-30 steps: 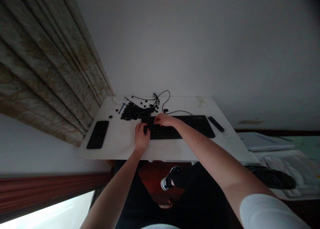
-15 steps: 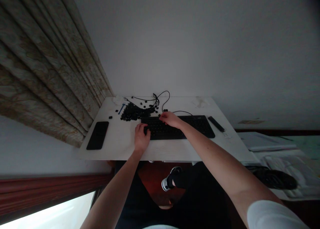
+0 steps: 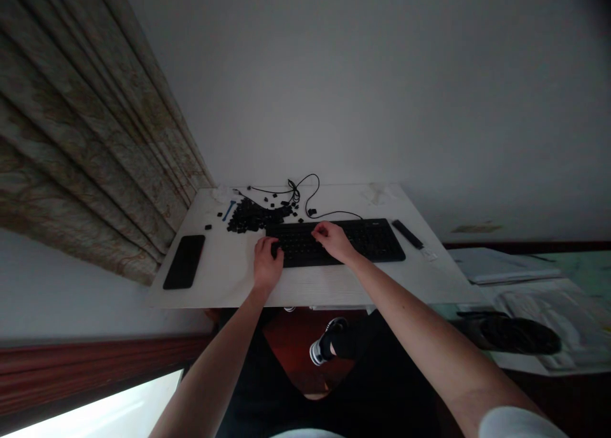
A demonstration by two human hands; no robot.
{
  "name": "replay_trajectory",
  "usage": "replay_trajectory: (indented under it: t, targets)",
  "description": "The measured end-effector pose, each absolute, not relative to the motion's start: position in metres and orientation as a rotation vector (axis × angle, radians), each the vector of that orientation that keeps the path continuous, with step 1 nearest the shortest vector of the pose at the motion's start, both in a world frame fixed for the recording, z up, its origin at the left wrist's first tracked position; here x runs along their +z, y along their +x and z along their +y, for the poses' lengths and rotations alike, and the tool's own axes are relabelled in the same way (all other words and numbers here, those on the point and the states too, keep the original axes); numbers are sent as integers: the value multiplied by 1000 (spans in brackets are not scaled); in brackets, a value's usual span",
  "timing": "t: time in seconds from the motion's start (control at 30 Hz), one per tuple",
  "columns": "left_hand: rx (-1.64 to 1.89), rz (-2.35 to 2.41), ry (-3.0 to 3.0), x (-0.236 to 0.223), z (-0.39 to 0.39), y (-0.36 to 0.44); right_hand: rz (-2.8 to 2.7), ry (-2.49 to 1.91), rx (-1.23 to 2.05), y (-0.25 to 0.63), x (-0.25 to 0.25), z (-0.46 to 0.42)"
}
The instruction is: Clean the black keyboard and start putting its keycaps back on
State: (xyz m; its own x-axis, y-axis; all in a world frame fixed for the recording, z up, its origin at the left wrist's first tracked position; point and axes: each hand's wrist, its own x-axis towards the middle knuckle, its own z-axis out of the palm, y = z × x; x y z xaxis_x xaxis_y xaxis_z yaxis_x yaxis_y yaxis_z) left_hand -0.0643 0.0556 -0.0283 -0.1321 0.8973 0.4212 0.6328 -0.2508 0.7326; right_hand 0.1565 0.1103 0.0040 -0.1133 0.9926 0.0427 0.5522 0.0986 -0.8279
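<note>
A black keyboard (image 3: 298, 250) lies across the middle of the white table. My left hand (image 3: 267, 263) grips its left end, fingers curled over the edge and thumb on the front corner. Over the middle of the keys is my right hand (image 3: 333, 239), thumb and fingertips pinched together; whatever sits between them is too small to make out. A heap of loose black keycaps (image 3: 251, 215) spreads behind and left of the keyboard. Several single keycaps lie scattered around the heap.
A blue tool (image 3: 229, 210) rests left of the heap. The phone (image 3: 184, 261) lies at the table's left. Behind the keyboard runs a looped black cable (image 3: 319, 182). A dark narrow bar (image 3: 407, 233) is at its right. Papers (image 3: 506, 265) are stacked beyond the table's right edge.
My right hand has moved from the keyboard's back edge toward me and slightly right, over the keys. My left hand stays at the left end. The view has shifted slightly.
</note>
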Motion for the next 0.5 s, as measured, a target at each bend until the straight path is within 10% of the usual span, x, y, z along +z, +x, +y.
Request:
replay_trajectory:
  t: [0.5]
  targets:
    - [1311, 1725, 1881, -31, 56, -65, -1714, -1480, 944, 140, 7, 116]
